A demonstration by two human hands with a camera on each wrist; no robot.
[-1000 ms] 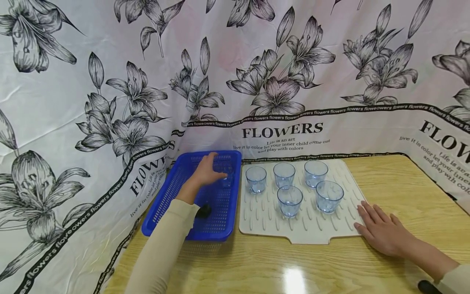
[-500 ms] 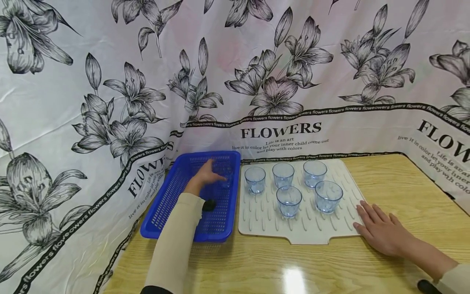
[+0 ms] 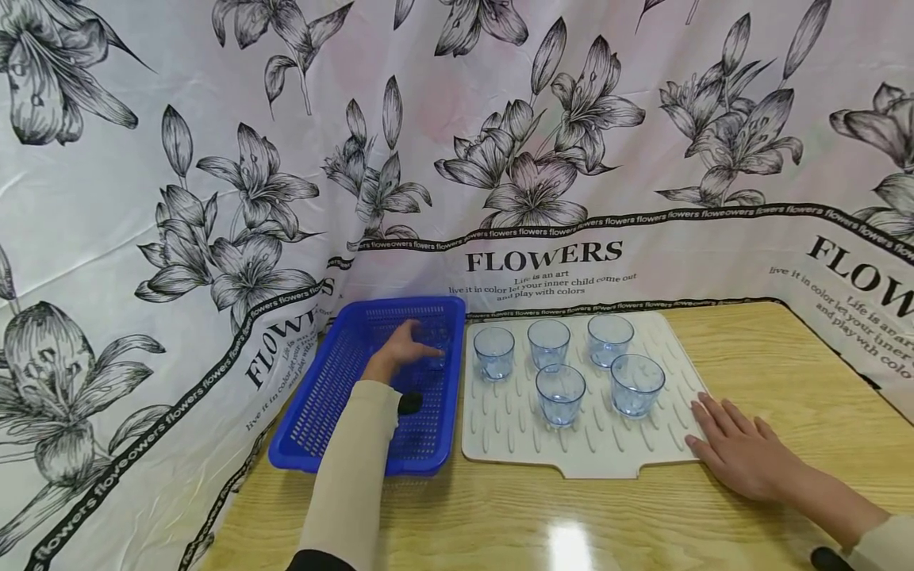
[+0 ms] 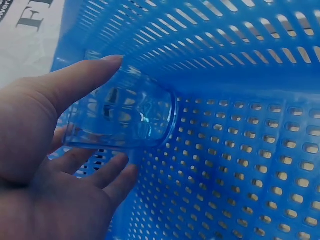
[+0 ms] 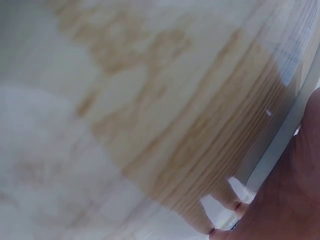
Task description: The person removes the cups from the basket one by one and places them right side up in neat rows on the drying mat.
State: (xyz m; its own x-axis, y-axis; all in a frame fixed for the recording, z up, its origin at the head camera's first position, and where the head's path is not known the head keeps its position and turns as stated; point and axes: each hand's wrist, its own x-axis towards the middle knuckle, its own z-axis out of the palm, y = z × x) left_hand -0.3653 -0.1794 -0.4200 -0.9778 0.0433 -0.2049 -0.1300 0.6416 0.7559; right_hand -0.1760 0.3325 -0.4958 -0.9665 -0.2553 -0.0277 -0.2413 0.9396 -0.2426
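In the head view my left hand (image 3: pixel 401 349) reaches into the blue perforated basket (image 3: pixel 294 458). A clear bluish drinking glass (image 4: pixel 130 112) lies on its side there. The left wrist view has my thumb extended along the upper side of the glass and my fingers spread loosely below it; whether they touch it is unclear. Flat on the table, my right hand (image 3: pixel 750 452) rests with its fingertips at the right edge of a white ridged draining mat (image 3: pixel 514 444). Several matching glasses stand upright on that mat, one of them a front glass (image 3: pixel 560 396).
The wooden table (image 3: pixel 493 523) runs in front of the basket and mat. A white flower-printed cloth (image 3: pixel 543 277) hangs close behind them and along the left side. A small black object (image 3: pixel 409 403) shows beside my left wrist, over the basket.
My left hand has shifted slightly toward me inside the basket, staying near the glass, and the forearm has swung a little rightward. The right hand and the glasses on the mat have stayed put.
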